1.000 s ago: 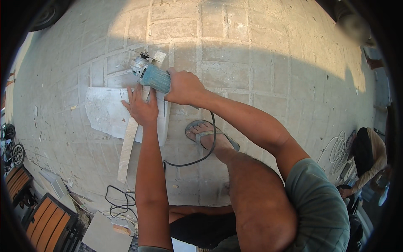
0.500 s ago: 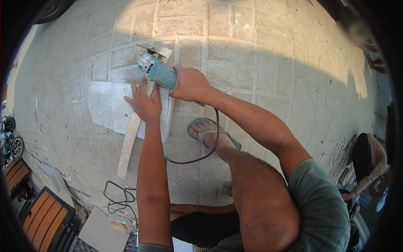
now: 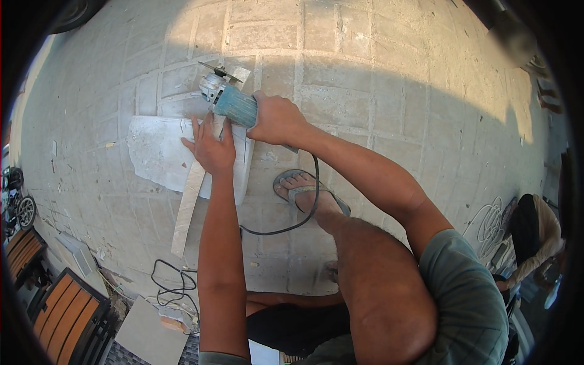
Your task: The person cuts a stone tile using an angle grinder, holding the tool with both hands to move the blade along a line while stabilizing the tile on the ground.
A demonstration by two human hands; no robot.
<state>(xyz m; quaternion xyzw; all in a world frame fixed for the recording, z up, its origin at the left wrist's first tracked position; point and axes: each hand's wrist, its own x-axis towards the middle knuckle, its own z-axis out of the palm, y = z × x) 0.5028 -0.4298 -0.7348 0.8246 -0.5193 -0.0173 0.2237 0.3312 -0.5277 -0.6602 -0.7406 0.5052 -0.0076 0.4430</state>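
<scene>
My right hand [image 3: 277, 120] is closed around the body of a teal angle grinder [image 3: 236, 106]. The grinder's disc [image 3: 212, 68] sits up over the far end of a narrow pale tile strip [image 3: 187, 213]. Fingers spread, my left hand [image 3: 213, 149] rests on that strip just below the grinder's head. The strip lies across a rough-edged white slab [image 3: 155, 146] on the paving, and its near end sticks out past the slab. A black cord runs down from below my right hand and loops beside my sandalled foot [image 3: 307, 188].
Two wooden-slat benches [image 3: 67, 313], a motorbike [image 3: 21, 213], leaning boards, a beige tile [image 3: 149, 331] and tangled cords lie at lower left. A white cable coil [image 3: 486, 225] lies right, beside another person [image 3: 532, 237]. Wheels show at top corners. Sunlight crosses the paving [image 3: 389, 36].
Since one second ago, my hands, the grinder and the slab appear slightly farther right and higher in the picture, as the view shifts. My grip and the left hand's placement look unchanged.
</scene>
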